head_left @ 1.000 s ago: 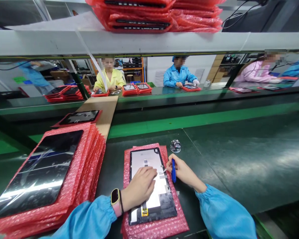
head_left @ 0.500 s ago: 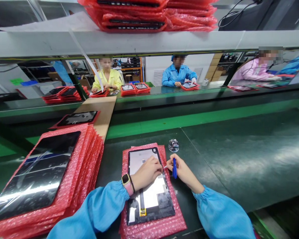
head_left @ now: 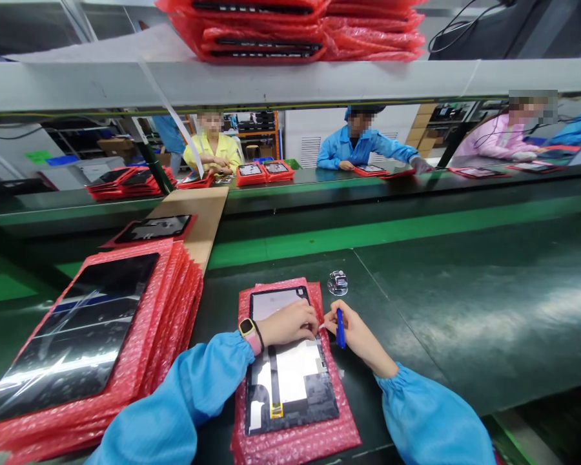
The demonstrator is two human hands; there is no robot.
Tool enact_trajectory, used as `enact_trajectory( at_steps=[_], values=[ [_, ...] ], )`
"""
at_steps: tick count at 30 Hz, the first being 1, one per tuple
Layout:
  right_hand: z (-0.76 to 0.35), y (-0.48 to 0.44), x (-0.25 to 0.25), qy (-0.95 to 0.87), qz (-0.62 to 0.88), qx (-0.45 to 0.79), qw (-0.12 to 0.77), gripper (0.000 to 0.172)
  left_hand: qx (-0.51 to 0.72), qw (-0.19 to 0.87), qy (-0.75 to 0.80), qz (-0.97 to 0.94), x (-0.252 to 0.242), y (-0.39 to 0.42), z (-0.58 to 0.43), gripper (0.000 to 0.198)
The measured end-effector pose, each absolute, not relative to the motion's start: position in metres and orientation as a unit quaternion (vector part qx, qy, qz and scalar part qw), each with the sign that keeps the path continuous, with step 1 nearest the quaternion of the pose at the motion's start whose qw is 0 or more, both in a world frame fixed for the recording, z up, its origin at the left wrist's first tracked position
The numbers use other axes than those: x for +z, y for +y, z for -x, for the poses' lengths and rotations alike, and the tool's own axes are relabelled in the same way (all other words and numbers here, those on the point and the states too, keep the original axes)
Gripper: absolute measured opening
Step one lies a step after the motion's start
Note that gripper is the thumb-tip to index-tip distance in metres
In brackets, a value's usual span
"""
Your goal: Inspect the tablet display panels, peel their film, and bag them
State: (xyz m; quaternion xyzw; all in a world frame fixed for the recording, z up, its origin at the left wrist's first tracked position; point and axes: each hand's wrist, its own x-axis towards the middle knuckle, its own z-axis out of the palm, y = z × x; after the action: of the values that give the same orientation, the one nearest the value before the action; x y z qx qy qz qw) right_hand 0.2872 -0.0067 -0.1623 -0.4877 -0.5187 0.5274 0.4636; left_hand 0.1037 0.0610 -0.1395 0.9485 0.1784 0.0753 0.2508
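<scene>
A tablet panel (head_left: 290,381) lies face down on a red bubble-wrap sheet (head_left: 300,439) on the dark green bench. My left hand (head_left: 290,321) rests on the panel's upper right part, fingers curled and pinched at its right edge. My right hand (head_left: 356,332) sits just beside that edge, closed round a blue tool (head_left: 339,328) that points down. A small white piece shows between the two hands; I cannot make it out. Both arms wear blue sleeves, and a watch (head_left: 248,329) is on my left wrist.
A stack of panels in red bubble wrap (head_left: 91,336) fills the left. A small clear object (head_left: 337,283) lies behind the panel. A shelf above (head_left: 290,77) carries more red-wrapped panels (head_left: 295,29). Three people work at the far bench (head_left: 358,147).
My left hand has slid up the panel towards its upper right edge, and its fingers have curled into a pinch near the blue tool. My right hand has barely moved.
</scene>
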Motion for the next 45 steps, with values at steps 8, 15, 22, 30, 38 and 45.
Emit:
enact_trajectory(
  at_steps=[8, 15, 22, 30, 38, 45],
  values=[
    [-0.289, -0.008, -0.162, -0.521, 0.488, 0.526, 0.462, 0.043, 0.082, 0.210, 0.170, -0.959, -0.140, 0.057, -0.105, 0.015],
    [-0.289, -0.008, -0.163, -0.523, 0.491, 0.522, 0.462, 0.043, 0.091, 0.152, 0.170, -0.969, -0.152, 0.049, -0.099, 0.016],
    [-0.289, -0.008, -0.162, -0.523, 0.488, 0.522, 0.464, 0.041, 0.109, 0.147, 0.180, -0.967, -0.145, 0.052, -0.092, 0.010],
    [-0.288, -0.008, -0.159, -0.523, 0.492, 0.522, 0.461, 0.043, 0.102, 0.146, 0.130, -0.975, -0.142, 0.059, -0.097, 0.008],
    [-0.289, -0.009, -0.163, -0.525, 0.492, 0.528, 0.451, 0.042, 0.079, 0.139, 0.093, -0.983, -0.136, 0.064, -0.108, 0.009],
    [-0.289, -0.007, -0.166, -0.528, 0.488, 0.529, 0.451, 0.042, 0.077, 0.135, 0.094, -0.983, -0.137, 0.064, -0.107, 0.012]
  ],
)
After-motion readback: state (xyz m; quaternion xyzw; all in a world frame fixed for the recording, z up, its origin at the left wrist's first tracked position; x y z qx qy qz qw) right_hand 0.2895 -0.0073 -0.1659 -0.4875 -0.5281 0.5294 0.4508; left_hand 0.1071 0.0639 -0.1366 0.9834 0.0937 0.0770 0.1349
